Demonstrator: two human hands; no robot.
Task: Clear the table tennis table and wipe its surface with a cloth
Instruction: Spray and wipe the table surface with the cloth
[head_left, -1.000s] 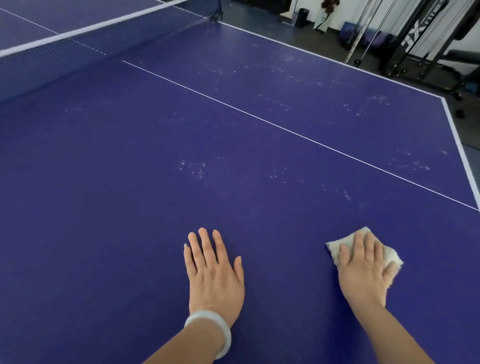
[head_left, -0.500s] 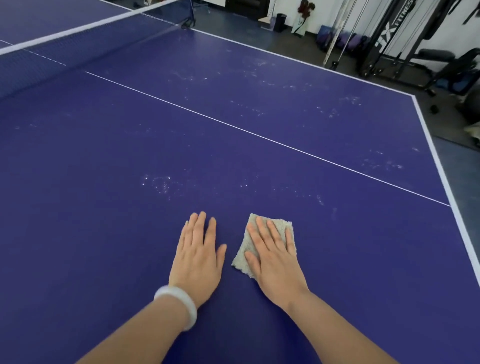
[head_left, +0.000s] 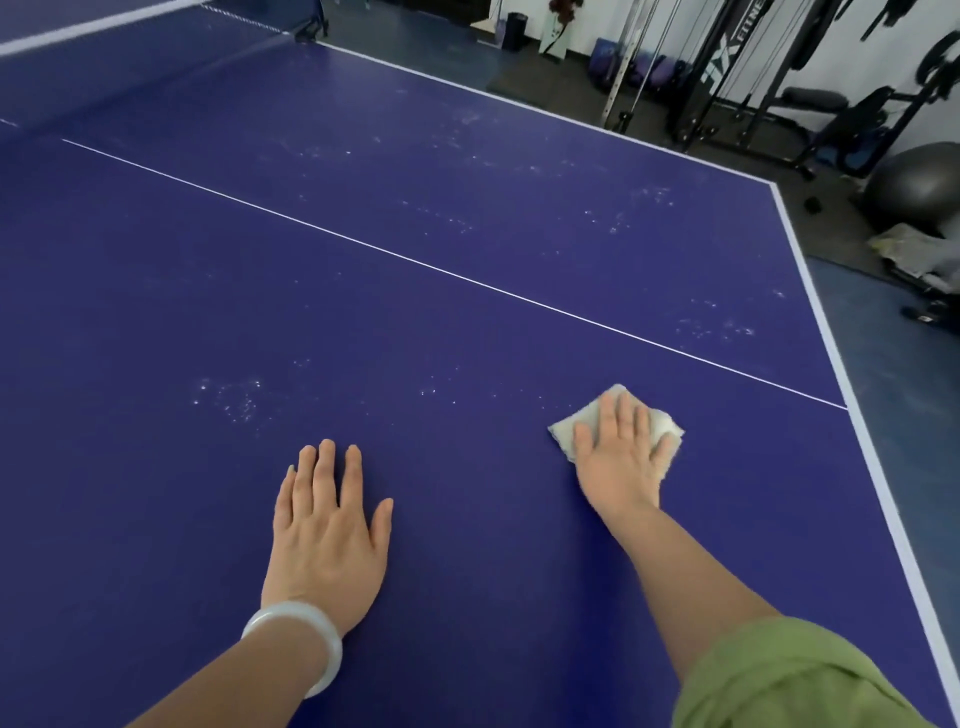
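Observation:
The blue table tennis table (head_left: 467, 218) fills the view, with a white centre line and pale dusty specks scattered over it. My right hand (head_left: 621, 457) lies flat with straight fingers on a small pale folded cloth (head_left: 563, 428), pressing it to the surface near the right side. The cloth's corners stick out on both sides of the hand. My left hand (head_left: 330, 525), a white bangle on its wrist, rests palm down on the bare table to the left, fingers spread.
The net (head_left: 104, 57) runs across the far left. The table's white right edge (head_left: 852, 405) drops to a blue floor. Beyond it stand gym machines (head_left: 769, 78), a grey exercise ball (head_left: 919, 187) and clutter on the floor.
My right hand has slid the cloth rightward, away from the left hand, toward the table's right edge. The left hand has stayed flat in place.

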